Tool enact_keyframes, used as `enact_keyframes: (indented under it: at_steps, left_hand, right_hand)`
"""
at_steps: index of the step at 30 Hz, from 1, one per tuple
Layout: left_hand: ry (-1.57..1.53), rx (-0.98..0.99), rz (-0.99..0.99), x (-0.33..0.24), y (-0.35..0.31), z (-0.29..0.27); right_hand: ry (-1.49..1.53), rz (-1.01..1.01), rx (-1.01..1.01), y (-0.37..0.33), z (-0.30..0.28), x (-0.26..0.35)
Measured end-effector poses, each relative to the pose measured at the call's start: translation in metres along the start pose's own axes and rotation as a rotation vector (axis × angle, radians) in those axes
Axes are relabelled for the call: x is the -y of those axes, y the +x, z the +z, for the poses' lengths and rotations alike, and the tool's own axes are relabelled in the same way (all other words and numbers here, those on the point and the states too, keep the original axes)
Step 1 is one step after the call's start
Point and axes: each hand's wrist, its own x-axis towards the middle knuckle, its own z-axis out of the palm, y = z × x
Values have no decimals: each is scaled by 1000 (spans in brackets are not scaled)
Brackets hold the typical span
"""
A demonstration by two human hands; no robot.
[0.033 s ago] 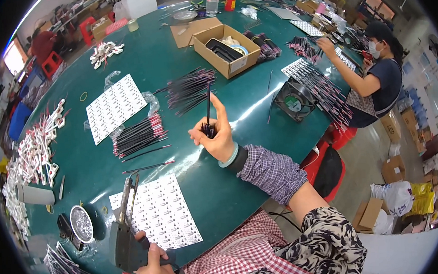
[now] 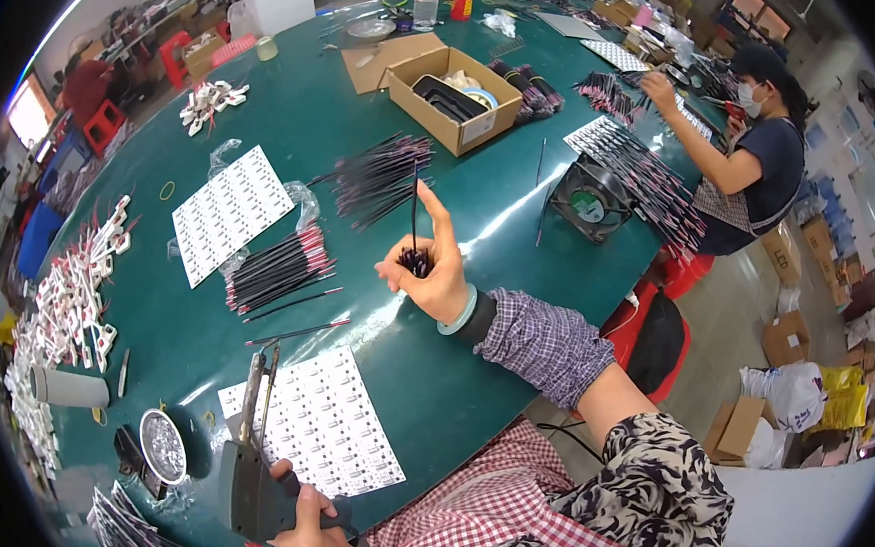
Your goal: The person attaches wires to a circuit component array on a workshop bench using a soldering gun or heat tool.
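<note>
My left hand [image 2: 313, 527] is closed round the grip of a dark soldering gun [image 2: 254, 495]. Its long metal tip rises over the left part of a white circuit board sheet [image 2: 326, 421]. Higher up, above the table's middle, my right hand [image 2: 440, 273] is curled round a bundle of short black wires [image 2: 416, 263], seen end-on. One wire [image 2: 415, 210] stands up out of the bundle beside my raised index finger. Just left of this hand lie a neat row of black wires with red ends [image 2: 277, 273] and a looser pile of wires [image 2: 382, 182].
Near the soldering gun stands a metal bowl [image 2: 164, 448], with a white cylinder [image 2: 70, 387] farther left. White connectors [image 2: 73, 296] heap along the left edge. A cardboard box [image 2: 452, 102] and a black fan [image 2: 588, 199] are farther off. A masked co-worker [image 2: 751, 154] sits at right.
My hands, the soldering gun and the wire bundle have not visibly moved. The co-worker's raised hand has shifted slightly to the right.
</note>
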Motion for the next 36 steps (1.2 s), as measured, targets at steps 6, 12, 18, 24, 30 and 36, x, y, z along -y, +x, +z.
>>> enact_keyframes:
  at_steps: [6,12,18,24,30,36]
  left_hand:
    - [52,4,-44,6,7,-2]
    - [46,13,-44,10,11,1]
    - [65,-19,-62,11,15,1]
    - [70,-28,-68,9,15,8]
    - [69,-6,-87,14,22,-3]
    - [27,-10,-93,12,20,1]
  right_hand:
    - [3,179,108,-5,-15,-23]
    - [-236,-228,16,2,-12,-26]
    - [-177,-94,33,-2,-11,-19]
    - [-135,138,-80,-9,-10,-15]
    - [-59,114,-61,-2,-7,10]
    - [-98,9,-66,-15,-3,-17]
